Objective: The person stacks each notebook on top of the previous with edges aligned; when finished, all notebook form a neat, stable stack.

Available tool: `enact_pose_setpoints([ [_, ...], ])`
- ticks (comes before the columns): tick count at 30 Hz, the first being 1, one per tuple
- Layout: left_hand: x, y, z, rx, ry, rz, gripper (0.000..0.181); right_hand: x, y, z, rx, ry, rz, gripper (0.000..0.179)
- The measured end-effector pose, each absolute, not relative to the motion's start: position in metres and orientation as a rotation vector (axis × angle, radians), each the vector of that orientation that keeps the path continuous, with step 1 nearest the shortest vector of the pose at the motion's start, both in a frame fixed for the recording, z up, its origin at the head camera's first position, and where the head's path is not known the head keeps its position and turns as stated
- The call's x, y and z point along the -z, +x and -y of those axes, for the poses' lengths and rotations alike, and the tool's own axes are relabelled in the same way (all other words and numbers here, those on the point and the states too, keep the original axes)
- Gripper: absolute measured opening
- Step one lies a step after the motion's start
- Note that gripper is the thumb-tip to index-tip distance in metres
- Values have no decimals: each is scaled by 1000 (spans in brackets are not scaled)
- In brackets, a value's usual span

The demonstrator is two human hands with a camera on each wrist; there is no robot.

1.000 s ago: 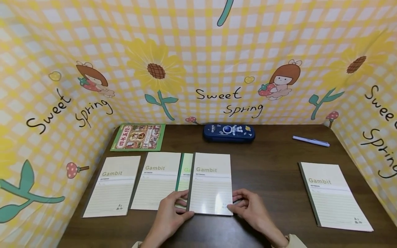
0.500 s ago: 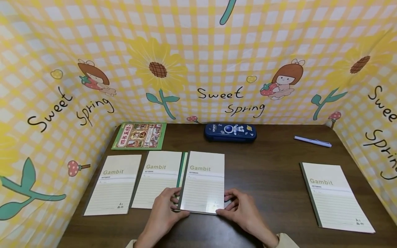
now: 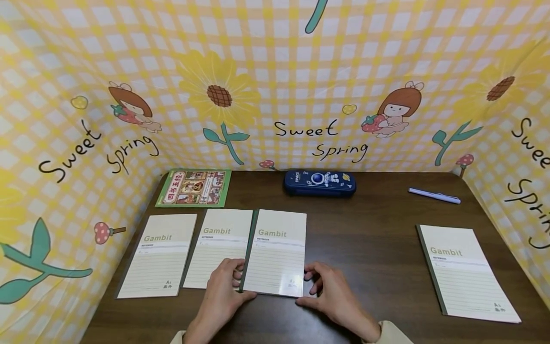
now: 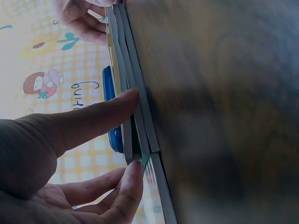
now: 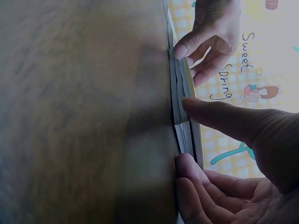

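A cream "Gambit" notebook (image 3: pixel 275 258) lies on top of a small stack in front of me, with a green spine showing along its left edge. My left hand (image 3: pixel 225 289) holds the stack's near left corner, thumb on the front edge and fingers along the spine side. At the near right corner my right hand (image 3: pixel 337 296) grips likewise, its thumb against the front edge and curled fingers at the side. In the left wrist view, the stacked notebooks (image 4: pixel 122 51) show their layered edges, with a gap between layers near my left fingers. The right wrist view shows the stack (image 5: pixel 179 88) edge-on.
Left of the stack lie two more notebooks, a near one (image 3: pixel 219 253) and an outer one (image 3: pixel 156 263). Another notebook (image 3: pixel 468 272) lies far right. At the back are a green-bordered book (image 3: pixel 193 188), a blue pencil case (image 3: pixel 320 183) and a lavender pen (image 3: pixel 434 196).
Both hands have moved left with the top notebook. It now covers the pale green notebook beneath, leaving only that one's green spine showing.
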State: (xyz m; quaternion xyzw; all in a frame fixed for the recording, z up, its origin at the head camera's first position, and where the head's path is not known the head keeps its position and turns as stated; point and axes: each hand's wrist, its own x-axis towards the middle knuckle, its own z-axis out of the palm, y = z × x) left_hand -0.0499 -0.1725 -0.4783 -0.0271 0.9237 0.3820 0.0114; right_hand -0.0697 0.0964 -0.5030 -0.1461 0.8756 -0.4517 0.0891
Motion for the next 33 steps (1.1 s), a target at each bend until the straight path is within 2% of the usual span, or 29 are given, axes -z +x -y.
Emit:
enact_pose_setpoints([
  [11, 481, -49, 174, -1130, -46, -2916, 73, 504, -70, -94, 1282, -489, -2672, 49],
  [33, 483, -50, 174, -1091, -21, -2950, 72, 505, -67, -94, 1247, -538, -2732, 44],
])
